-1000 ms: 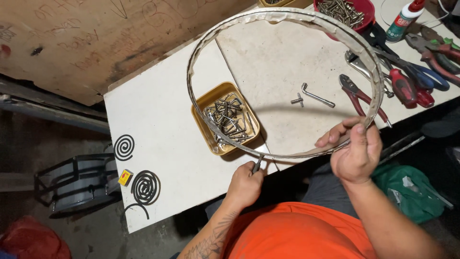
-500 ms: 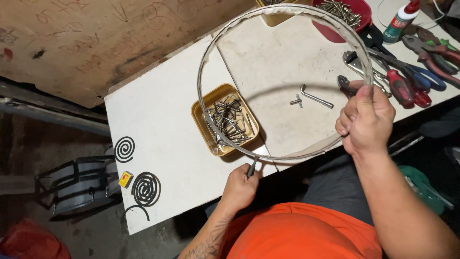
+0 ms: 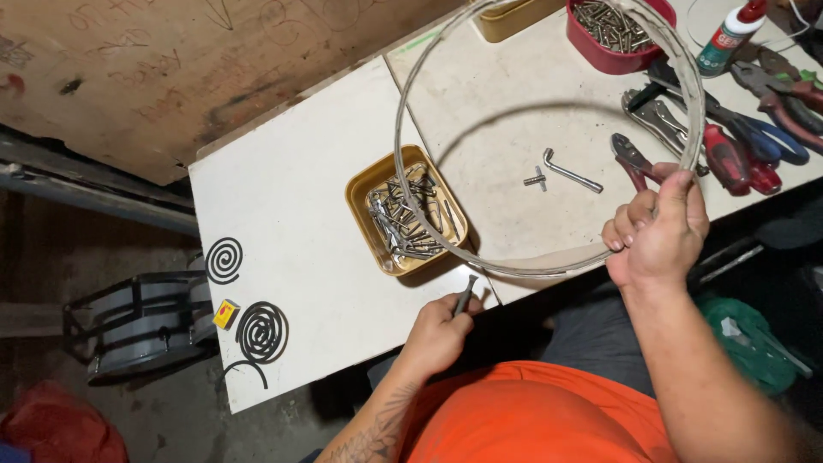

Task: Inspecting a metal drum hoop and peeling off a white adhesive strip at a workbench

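A large metal hoop (image 3: 403, 184) hangs tilted above the white table (image 3: 283, 231). My right hand (image 3: 656, 231) grips its rim at the lower right. My left hand (image 3: 437, 330), near the table's front edge, pinches a short metal rod (image 3: 465, 294) that points up toward the hoop's lowest part, just short of it. Under the hoop sits a square yellow tin (image 3: 364, 193) filled with several metal screws and rods. A bent metal key (image 3: 570, 170) and a small bolt (image 3: 535, 179) lie on the table inside the hoop's outline.
A red bowl of screws (image 3: 613, 30), a glue bottle (image 3: 729, 34) and several pliers (image 3: 737, 150) lie at the right. Two black spiral coils (image 3: 225, 260) and a small yellow box (image 3: 225, 314) sit at the left edge. A drum (image 3: 137, 321) stands on the floor.
My right hand has slid up along the hoop's rim to the right. The hoop has turned and lifted off the rod, and my left hand has dropped back slightly.
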